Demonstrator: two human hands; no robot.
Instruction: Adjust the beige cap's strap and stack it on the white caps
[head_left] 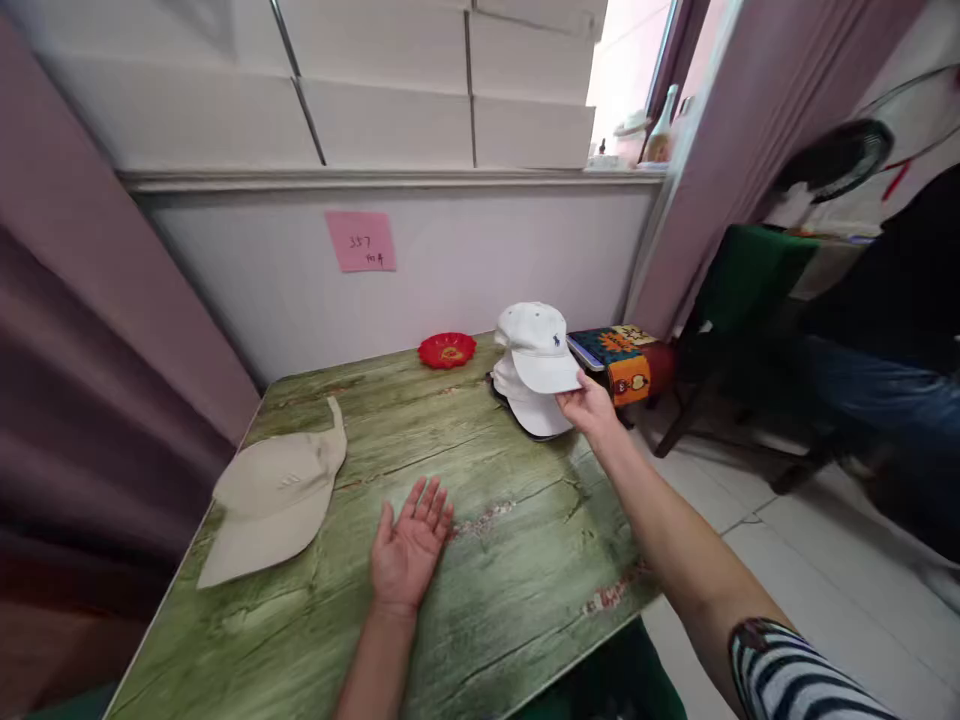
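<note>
A white baseball cap (534,335) with a small dark-blue emblem sits on top of a stack at the back right of the table. My right hand (589,405) has closed its fingers on the edge of that cap's brim. Beneath it is another white cap (538,412), with a dark edge showing under it. Palm up and fingers stretched out, my left hand (411,550) holds nothing over the middle of the table. To its left a beige cap (274,485) lies flattened, brim toward me and its strap sticking out at the back.
The green wood-patterned table (450,620) stands against a white wall. A red scalloped dish (447,350) is near its back edge, below a pink note (361,241). A colourful patterned cloth (619,350) on a stool lies beyond the right edge. Another person (885,340) is at far right.
</note>
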